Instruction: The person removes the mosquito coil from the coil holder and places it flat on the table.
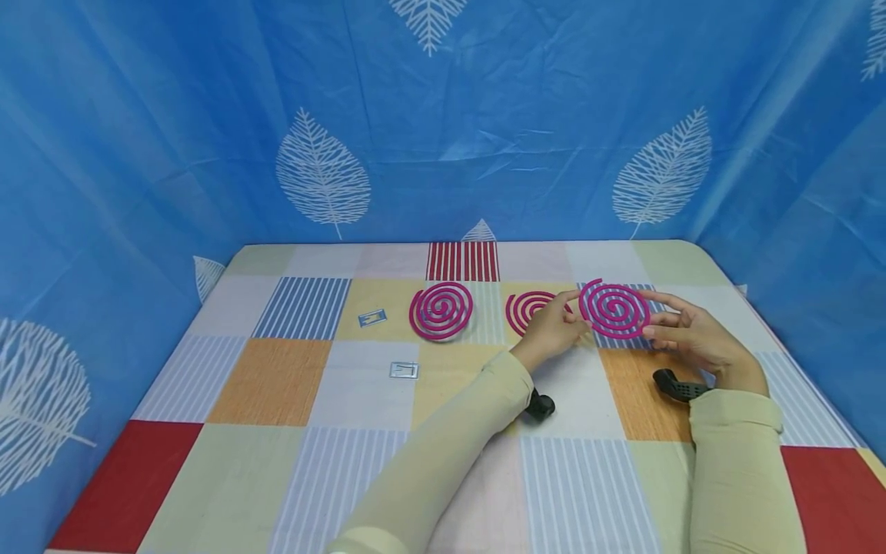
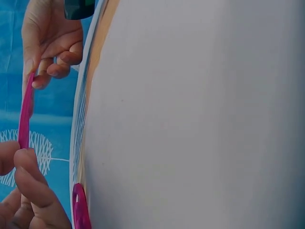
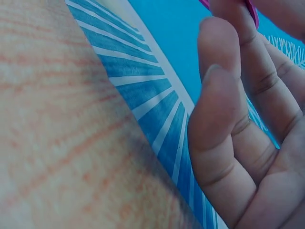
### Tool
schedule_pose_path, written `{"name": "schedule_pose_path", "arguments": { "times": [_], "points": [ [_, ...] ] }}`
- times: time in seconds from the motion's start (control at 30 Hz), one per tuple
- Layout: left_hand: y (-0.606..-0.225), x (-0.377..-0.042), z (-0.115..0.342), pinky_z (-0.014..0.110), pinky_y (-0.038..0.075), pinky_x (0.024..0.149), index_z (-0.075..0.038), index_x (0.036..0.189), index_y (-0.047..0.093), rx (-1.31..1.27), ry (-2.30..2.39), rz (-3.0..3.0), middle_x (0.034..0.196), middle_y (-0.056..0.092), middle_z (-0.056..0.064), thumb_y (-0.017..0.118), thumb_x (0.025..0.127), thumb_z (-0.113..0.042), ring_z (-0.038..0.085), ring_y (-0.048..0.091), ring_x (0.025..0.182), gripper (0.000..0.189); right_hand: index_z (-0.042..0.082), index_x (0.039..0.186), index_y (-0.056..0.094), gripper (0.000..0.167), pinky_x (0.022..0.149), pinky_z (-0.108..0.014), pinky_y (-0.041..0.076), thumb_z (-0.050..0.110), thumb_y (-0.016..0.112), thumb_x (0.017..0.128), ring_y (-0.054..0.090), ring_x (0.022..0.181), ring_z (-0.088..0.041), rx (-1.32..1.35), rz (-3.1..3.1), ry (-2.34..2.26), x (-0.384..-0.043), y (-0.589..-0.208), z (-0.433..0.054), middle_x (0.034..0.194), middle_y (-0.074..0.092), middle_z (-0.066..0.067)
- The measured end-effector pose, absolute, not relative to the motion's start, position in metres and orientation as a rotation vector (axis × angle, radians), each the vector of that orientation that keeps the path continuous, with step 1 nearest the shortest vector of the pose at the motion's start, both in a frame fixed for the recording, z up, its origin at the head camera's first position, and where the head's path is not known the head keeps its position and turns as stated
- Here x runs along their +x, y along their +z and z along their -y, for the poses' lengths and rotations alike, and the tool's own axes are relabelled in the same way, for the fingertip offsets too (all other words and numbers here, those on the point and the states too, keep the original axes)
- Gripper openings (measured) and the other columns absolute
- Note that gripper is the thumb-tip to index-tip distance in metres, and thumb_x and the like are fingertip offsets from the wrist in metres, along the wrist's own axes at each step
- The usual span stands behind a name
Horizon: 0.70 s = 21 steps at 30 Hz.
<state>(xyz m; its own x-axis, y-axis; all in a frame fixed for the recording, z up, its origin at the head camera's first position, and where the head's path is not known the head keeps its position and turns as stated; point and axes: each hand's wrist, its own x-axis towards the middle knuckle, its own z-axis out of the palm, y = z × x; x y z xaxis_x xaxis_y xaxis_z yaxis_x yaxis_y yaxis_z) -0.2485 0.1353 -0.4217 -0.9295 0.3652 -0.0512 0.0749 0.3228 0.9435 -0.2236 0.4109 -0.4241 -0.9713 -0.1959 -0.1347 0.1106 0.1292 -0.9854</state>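
Between my two hands, a magenta mosquito coil (image 1: 614, 309) is held up above the table. My left hand (image 1: 550, 329) pinches its left edge between thumb and fingers. My right hand (image 1: 706, 342) grips the opposite edge, with the other fingers curled loosely. From the left wrist, the held coil (image 2: 25, 114) appears edge-on as a thin magenta strip between both hands. A second coil (image 1: 524, 312) lies behind my left hand, which partly covers it. Farther left is a third coil (image 1: 441, 310), with a bit of metal showing through its spiral.
Two small flat metal stands (image 1: 372, 318) (image 1: 404, 371) lie on the patchwork tablecloth (image 1: 277, 469) at the left. Dark wrist devices (image 1: 540, 405) (image 1: 680, 386) sit by each wrist. A blue curtain (image 1: 484, 138) with white leaves closes off the back and sides.
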Motion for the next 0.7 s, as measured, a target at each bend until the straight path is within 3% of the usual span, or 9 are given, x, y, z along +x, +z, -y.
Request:
{"name": "schedule_pose_path", "arguments": {
  "times": [0.4, 0.7],
  "points": [
    [-0.4253, -0.2519, -0.1404, 0.018, 0.05, 0.061, -0.011, 0.159, 0.053, 0.339, 1.738, -2.161, 0.081, 0.055, -0.003, 0.075, 0.099, 0.0, 0.007, 0.058, 0.065, 0.065, 0.047, 0.129, 0.06, 0.049, 0.073, -0.025, 0.059, 0.007, 0.072, 0.105, 0.069, 0.082, -0.012, 0.02, -2.259, -1.804, -0.2256, -0.4257, -0.4119, 0.098, 0.077, 0.008],
    [-0.4266, -0.2526, -0.1426, 0.018, 0.047, 0.058, -0.009, 0.161, 0.051, 0.283, 1.747, -2.068, 0.083, 0.06, -0.001, 0.075, 0.099, 0.001, 0.009, 0.057, 0.067, 0.067, 0.047, 0.124, 0.06, 0.044, 0.06, -0.024, 0.044, 0.009, 0.071, 0.106, 0.048, 0.064, -0.011, 0.069, -2.267, -1.768, -0.2249, -0.4264, -0.4127, 0.095, 0.076, 0.01]
  ]
}}
